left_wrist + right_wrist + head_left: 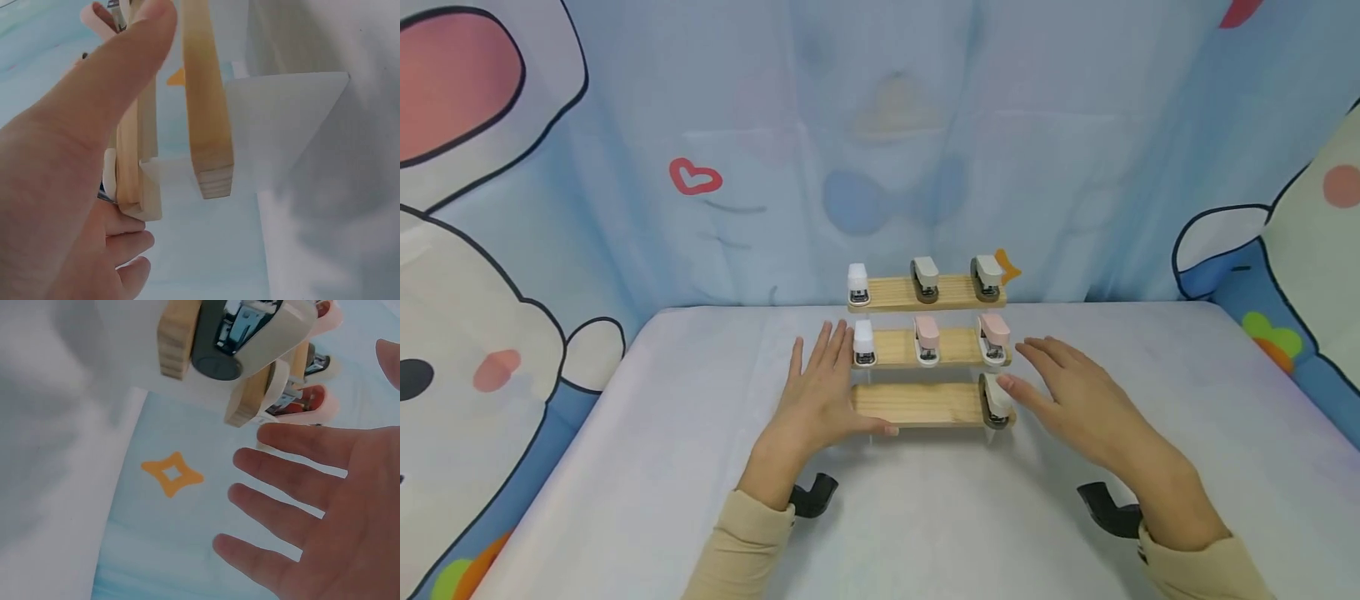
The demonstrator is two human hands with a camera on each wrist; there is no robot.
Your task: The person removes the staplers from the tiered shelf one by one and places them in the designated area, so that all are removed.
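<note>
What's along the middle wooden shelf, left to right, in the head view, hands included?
Left hand → white-topped stapler → first pink-topped stapler → second pink-topped stapler → right hand.

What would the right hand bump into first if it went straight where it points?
Probably the pink-and-white stapler at the right end of the middle pale wooden shelf. The right hand points that way in the head view, but depth is unclear; it might slip past.
</note>
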